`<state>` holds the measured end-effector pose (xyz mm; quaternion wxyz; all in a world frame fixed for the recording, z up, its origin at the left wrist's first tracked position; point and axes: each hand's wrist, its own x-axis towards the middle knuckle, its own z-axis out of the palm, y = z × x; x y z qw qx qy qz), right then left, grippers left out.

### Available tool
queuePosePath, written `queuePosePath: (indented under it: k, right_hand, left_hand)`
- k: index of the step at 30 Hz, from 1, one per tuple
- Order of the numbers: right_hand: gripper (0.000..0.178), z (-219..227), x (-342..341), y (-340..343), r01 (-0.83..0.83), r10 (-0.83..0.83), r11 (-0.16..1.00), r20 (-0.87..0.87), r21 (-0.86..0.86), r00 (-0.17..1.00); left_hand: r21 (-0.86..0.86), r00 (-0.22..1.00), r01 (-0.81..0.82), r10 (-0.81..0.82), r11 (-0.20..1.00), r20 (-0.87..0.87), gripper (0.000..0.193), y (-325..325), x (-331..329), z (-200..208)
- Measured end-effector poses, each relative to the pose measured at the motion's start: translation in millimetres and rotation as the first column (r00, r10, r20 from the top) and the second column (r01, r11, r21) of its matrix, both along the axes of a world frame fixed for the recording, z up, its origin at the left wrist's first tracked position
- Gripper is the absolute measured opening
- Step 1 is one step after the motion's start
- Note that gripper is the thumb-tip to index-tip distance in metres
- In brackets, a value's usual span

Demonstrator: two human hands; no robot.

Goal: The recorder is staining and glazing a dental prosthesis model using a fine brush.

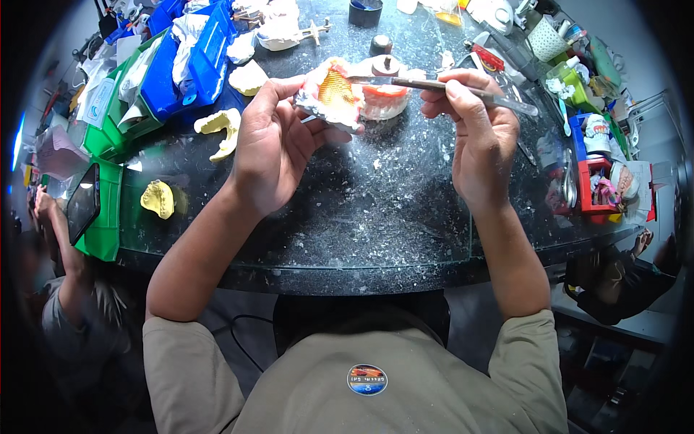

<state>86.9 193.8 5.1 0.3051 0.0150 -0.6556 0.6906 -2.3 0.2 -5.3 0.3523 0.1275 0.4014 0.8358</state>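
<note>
My left hand [273, 148] is closed around the edge of a dental plaster cast [311, 101], raised above the dark bench. Over the cast's face lies a gold-coloured mesh [336, 90], edged with pink material that looks like wax. Between the fingers and thumb of my right hand [481, 134] is a slim metal wax knife [423, 84], held almost level. Its tip reaches the upper right edge of the cast; whether it touches cannot be made out. Just beyond stands another cast [384, 108] with a pink band, partly behind the knife.
Yellow plaster casts [225, 132] lie to the left, near green [105, 210] and blue bins [210, 61]. A phone [84, 204] leans at a green bin. A dark-capped jar [381, 45] stands ahead; a red box [596, 192] and clutter crowd the right. People sit at both sides.
</note>
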Motion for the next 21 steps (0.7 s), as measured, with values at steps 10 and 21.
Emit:
queuePosePath:
  k: [10,21]
  right_hand:
    - [0.014,0,6,-8,0.099,-0.074,0.962,-0.107,0.255,0.991]
    - [0.015,2,8,-9,0.208,-0.024,0.775,-0.301,0.597,0.953]
  left_hand:
    - [-0.009,0.978,-0.078,0.075,0.997,-0.193,0.039,-2,7,1]
    - [-0.023,0.991,-0.057,0.053,0.998,-0.126,0.042,-1,5,4]
